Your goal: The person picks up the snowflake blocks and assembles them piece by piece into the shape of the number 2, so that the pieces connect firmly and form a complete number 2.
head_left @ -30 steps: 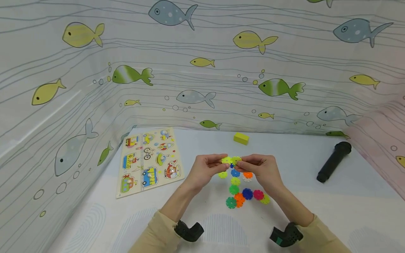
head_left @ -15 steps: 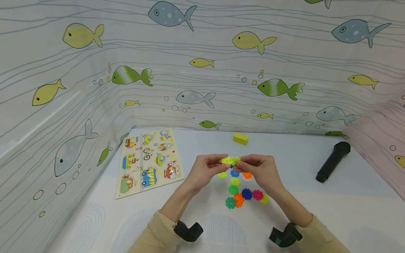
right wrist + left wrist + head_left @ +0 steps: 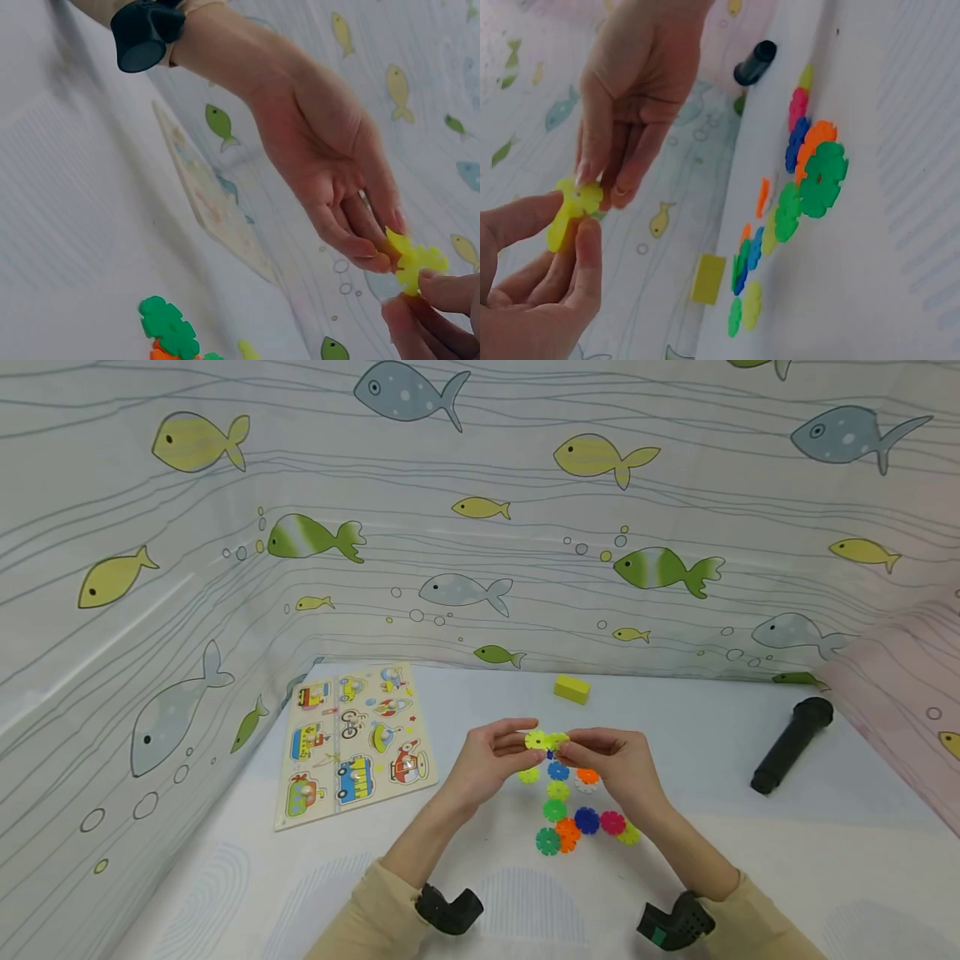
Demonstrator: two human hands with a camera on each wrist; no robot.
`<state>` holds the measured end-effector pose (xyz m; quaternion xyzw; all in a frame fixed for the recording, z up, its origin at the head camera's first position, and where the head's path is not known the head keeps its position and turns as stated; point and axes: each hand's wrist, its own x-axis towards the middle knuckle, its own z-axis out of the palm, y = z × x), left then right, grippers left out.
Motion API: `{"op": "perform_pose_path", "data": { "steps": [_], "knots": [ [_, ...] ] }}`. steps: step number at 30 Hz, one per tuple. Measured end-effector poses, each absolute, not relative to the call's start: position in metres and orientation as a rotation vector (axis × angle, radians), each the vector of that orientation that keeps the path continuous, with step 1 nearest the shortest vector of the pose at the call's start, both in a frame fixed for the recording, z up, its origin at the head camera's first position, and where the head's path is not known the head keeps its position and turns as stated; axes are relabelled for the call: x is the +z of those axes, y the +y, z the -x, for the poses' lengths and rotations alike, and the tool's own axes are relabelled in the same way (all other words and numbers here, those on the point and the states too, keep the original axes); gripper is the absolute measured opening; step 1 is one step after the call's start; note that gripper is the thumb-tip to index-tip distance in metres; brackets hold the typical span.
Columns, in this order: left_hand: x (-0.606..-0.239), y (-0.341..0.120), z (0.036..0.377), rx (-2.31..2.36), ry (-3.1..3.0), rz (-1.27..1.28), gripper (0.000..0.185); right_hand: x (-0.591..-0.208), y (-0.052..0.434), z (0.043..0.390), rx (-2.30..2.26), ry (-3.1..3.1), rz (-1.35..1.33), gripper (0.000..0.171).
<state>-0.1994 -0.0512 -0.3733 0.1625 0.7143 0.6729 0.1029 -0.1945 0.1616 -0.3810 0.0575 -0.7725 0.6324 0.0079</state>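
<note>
From the head view, the left hand [image 3: 487,760] and right hand [image 3: 618,764] each pinch a yellow disc [image 3: 546,741] above the loose discs [image 3: 572,814] on the table [image 3: 750,860]. The left wrist view shows the thumb and fingers [image 3: 585,259] curled on one disc. In the right wrist view the fingertips [image 3: 431,289] pinch the other disc, with the two discs touching.
</note>
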Motion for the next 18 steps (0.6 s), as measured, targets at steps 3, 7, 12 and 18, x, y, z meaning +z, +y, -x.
{"op": "perform_pose_path", "data": {
  "steps": [3,7,12,18],
  "knots": [
    [-0.374,-0.051,0.198,1.968,2.127,-0.492,0.044,-0.381,0.162,0.195,1.968,-2.428,-0.172,0.029],
    [-0.373,-0.051,0.199,1.974,2.161,-0.484,0.043,-0.382,0.167,0.199,1.912,-2.494,-0.178,0.034],
    [-0.371,-0.054,0.2,1.994,2.191,-0.425,0.042,-0.387,0.18,0.21,1.809,-2.591,-0.161,0.039],
    [-0.372,-0.054,0.201,1.981,2.206,-0.425,0.042,-0.399,0.201,0.223,1.79,-2.641,-0.151,0.043]
  ]
}}
